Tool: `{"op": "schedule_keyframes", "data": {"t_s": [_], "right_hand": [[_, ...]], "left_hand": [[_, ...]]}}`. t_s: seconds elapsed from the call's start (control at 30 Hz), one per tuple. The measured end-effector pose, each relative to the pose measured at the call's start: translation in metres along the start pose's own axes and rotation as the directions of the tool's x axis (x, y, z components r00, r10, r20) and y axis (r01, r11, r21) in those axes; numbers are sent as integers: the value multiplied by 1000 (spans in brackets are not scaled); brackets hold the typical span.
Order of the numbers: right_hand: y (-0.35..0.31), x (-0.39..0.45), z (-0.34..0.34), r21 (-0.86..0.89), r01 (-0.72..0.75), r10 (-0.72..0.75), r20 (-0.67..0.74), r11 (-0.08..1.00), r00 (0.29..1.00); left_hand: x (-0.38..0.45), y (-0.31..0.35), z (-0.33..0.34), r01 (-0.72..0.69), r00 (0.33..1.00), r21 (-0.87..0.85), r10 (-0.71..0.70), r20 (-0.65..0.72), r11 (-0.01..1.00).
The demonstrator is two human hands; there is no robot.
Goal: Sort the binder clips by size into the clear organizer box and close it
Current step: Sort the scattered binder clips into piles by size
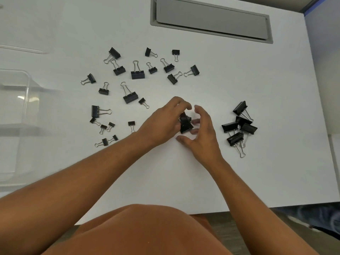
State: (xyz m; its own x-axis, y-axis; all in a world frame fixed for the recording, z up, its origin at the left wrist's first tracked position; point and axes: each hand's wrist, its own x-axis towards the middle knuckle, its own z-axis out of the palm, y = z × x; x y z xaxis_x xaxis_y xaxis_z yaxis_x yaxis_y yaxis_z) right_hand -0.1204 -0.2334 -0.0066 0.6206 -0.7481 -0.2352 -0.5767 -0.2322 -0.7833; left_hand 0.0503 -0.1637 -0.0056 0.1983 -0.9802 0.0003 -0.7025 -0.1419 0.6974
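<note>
A large black binder clip [185, 123] sits between both hands near the middle of the white table [239, 172]. The left hand [163, 122] curls its fingers over the clip and grips it from the left and above. The right hand [200, 133] is beside the clip on its right, fingers spread and relaxed, fingertips at or just by the clip's body; whether they actually touch it cannot be told.

Right of the held clip, well apart from the hands, lies a pile of large binder clips [239, 127], five or so black bodies touching and overlapping, wire handles pointing toward the near edge of the table.

Left of and beyond the held clip, loose binder clips [132, 78] of mixed sizes are scattered singly over the table. The smallest ones form a cluster of small clips [105, 129] left of the held clip, near the left forearm.

Farther left, at the table's left edge, stands the clear organizer box [16, 107], open, its transparent walls and dividers blurred; nothing can be made out inside it. Its clear lid [24, 49] shows faintly beyond it.

Beyond the scattered clips, a grey cable hatch [211, 21] is set into the far part of the table.
</note>
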Motion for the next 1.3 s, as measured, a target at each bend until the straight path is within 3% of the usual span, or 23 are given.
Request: {"op": "schedule_keyframes", "data": {"t_s": [0.13,0.23,0.33,0.43,0.5,0.7,0.8,0.9,1.1,1.3], "right_hand": [[2,4,5,-151,133,-127,44,980,991],[-1,9,7,-233,127,-114,66,964,991],[0,13,10,-276,120,-117,26,954,993],[0,16,13,-269,140,-145,0,953,989],[-2,17,12,-262,158,-164,-4,952,986],[-8,19,9,-258,143,-153,-19,956,988],[-8,18,8,-207,107,-115,-27,972,993],[-6,15,6,-93,45,-48,-35,995,998],[-6,6,3,9,-27,27,-52,1000,998],[-2,5,3,-1,55,-55,-33,998,998]], "left_hand": [[-11,-3,-7,-56,998,-82,57,14,995],[-25,-7,-20,-45,986,116,63,-156,992],[-40,-28,-40,192,904,263,-66,-423,946],[-49,-56,-56,403,871,306,-258,-417,863],[-49,-72,-60,428,879,356,-293,-375,830],[-45,-88,-64,365,901,332,-240,-360,870],[-47,-82,-65,375,865,262,-235,-443,889],[-49,-57,-64,288,831,206,-138,-538,935],[-41,-6,-26,-15,927,263,112,-359,965],[-49,1,10,-20,961,281,96,-259,959]]}}
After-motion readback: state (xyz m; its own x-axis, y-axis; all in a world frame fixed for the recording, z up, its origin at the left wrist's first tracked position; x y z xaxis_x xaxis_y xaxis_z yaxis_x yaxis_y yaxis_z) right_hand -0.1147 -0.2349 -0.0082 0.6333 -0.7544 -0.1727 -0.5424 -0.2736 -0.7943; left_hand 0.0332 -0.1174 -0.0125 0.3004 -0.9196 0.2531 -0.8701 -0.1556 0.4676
